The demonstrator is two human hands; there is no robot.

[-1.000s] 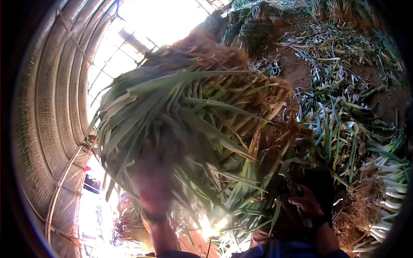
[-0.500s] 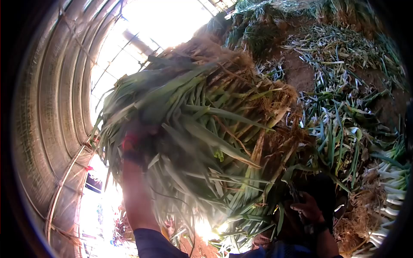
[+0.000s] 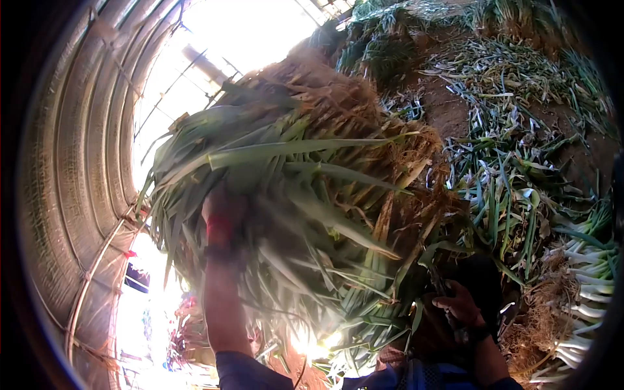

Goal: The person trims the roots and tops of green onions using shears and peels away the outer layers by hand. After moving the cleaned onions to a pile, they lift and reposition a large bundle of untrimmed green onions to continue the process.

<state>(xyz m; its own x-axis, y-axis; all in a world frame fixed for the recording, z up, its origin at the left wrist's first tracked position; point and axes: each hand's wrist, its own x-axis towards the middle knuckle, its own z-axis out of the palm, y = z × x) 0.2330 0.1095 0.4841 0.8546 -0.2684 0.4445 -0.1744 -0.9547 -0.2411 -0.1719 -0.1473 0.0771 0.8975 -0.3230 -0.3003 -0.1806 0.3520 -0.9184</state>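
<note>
A large heap of green onions (image 3: 286, 170), with long green leaves and brown roots, fills the middle of the head view. Reaching into the leaves on its left side is my left hand (image 3: 220, 200), with a red band at the wrist; leaves and blur hide its fingers. Low on the right, my right hand (image 3: 460, 305) is curled beside a dark shape in shadow. Its fingers are bent around something slim and dark that I cannot make out. Close to it, leaves hang off the heap's lower edge.
Cleaned green onions (image 3: 588, 296) with white stems lie in a row at the right. Loose leaf scraps (image 3: 513, 175) cover the soil behind them. More bundles (image 3: 383, 52) stand at the back. A ribbed curved wall (image 3: 78, 169) rises on the left.
My left hand has moved right and slightly up among the leaves. A long leaf now lies across the heap's upper part. My right hand has shifted slightly left and up.
</note>
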